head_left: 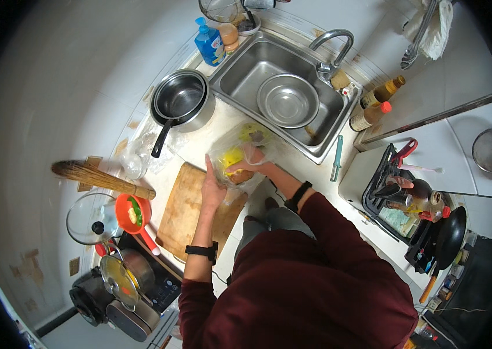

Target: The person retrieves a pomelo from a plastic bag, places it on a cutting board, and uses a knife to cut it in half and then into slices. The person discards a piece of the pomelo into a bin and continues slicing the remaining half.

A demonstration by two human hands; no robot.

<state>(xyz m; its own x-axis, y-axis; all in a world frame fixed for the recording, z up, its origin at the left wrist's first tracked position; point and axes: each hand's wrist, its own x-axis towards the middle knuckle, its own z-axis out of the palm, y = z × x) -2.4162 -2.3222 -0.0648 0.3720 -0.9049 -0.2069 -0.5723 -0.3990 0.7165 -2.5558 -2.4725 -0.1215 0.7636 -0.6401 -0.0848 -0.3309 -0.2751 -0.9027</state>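
Note:
A clear plastic bag [222, 144] is held over the counter between the chopping board and the sink. Inside it are a bright yellow item [232, 156], a rounded brown piece of produce [241, 176] and a mottled yellow-green one [254, 132]. My left hand [213, 190] grips the bag's near left side, thumb up along the plastic. My right hand [251, 158] comes in from the right, its fingers around the yellow item; film blurs the exact contact. Below the left hand lies a wooden chopping board [180, 213], partly covered by my forearm.
A steel sink [241, 65] holds a steel basin [287, 100]. Nested pots [182, 100] stand left of it, handle outward. A teal peeler or knife [337, 159] lies right. An orange ladle [130, 213] with green and pale pieces sits by a brush [102, 179] and glass lid [91, 218].

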